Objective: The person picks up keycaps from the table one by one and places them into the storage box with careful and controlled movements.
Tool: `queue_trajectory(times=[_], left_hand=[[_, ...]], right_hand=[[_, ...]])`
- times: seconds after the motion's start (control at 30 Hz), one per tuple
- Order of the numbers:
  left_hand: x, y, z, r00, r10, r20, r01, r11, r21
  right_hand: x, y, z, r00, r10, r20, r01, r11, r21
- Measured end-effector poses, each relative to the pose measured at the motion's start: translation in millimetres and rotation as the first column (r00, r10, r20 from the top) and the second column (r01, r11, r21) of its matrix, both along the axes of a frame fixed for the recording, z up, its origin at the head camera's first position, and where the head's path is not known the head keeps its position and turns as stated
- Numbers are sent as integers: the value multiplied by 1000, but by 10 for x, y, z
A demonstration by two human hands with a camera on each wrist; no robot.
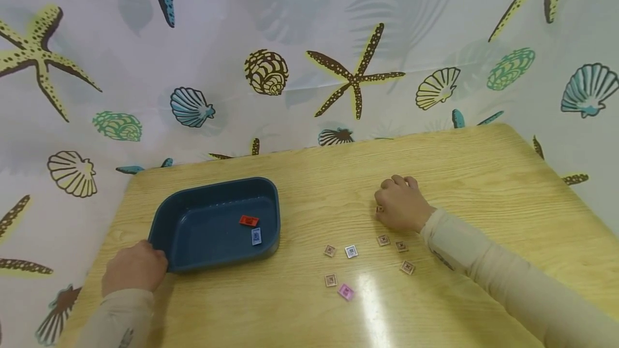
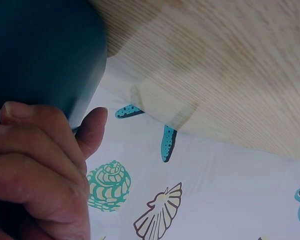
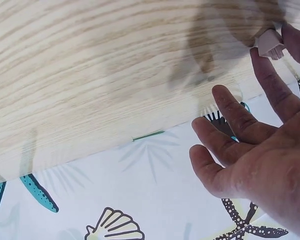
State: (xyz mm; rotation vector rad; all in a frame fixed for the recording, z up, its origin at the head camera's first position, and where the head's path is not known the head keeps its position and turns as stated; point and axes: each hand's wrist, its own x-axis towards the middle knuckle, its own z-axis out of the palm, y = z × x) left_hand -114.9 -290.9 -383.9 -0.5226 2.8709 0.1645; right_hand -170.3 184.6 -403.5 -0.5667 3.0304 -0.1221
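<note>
My left hand (image 1: 135,266) grips the left front corner of a dark blue plastic tub (image 1: 220,265). In the left wrist view, its fingers curl at the tub wall (image 2: 50,55). A red keycap (image 1: 249,220) and a light blue keycap (image 1: 256,236) lie inside the tub, towards its right end. Over the table's right half, my right hand (image 1: 402,204) pinches a small beige-pink keycap (image 3: 270,44) between thumb and index finger, its hollow underside partly showing. The other fingers are spread apart. Just nearer than this hand lie brownish keycaps (image 1: 383,240).
More loose keycaps lie mid-table: a white keycap (image 1: 351,251), a pink keycap (image 1: 345,291) and brownish ones, among them a keycap (image 1: 331,280) near the pink one. The wooden table (image 1: 300,316) meets a shell-patterned curtain (image 1: 300,26) along its back edge.
</note>
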Motion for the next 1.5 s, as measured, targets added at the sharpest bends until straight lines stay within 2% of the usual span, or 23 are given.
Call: queue_trajectory(times=[0.13, 0.37, 0.6, 0.73, 0.93, 1.07, 1.2, 1.37, 1.5], left_hand=[[-6, 4, 5, 1000, 18, 10, -18, 1000, -6], [-7, 9, 11, 999, 13, 31, -13, 1000, 5], [4, 6, 4, 1000, 5, 14, -5, 1000, -2], [6, 8, 8, 1000, 8, 10, -8, 1000, -6], [-2, 10, 12, 1000, 14, 25, -14, 1000, -3], [-9, 8, 14, 999, 16, 35, -15, 1000, -6], [-8, -2, 2, 1000, 22, 9, -22, 1000, -4], [0, -21, -4, 1000, 18, -14, -18, 1000, 12], [21, -29, 6, 1000, 16, -17, -16, 1000, 23]], right_hand=[[3, 13, -8, 1000, -1, 3, 1, 1000, -13], [-1, 25, -9, 1000, 7, -12, -8, 1000, -22], [-28, 9, 0, 999, 21, -33, -21, 1000, -22], [-68, -92, 68, 998, 39, -44, -41, 998, -39], [-167, -501, 247, 994, 95, -56, -97, 994, -49], [-207, -902, 389, 986, 160, -55, -162, 986, -47], [-219, -1325, 518, 973, 224, -52, -226, 972, -55], [-200, -1755, 586, 957, 287, -40, -289, 957, -39], [-155, -1978, 598, 942, 333, -32, -333, 943, -8]])
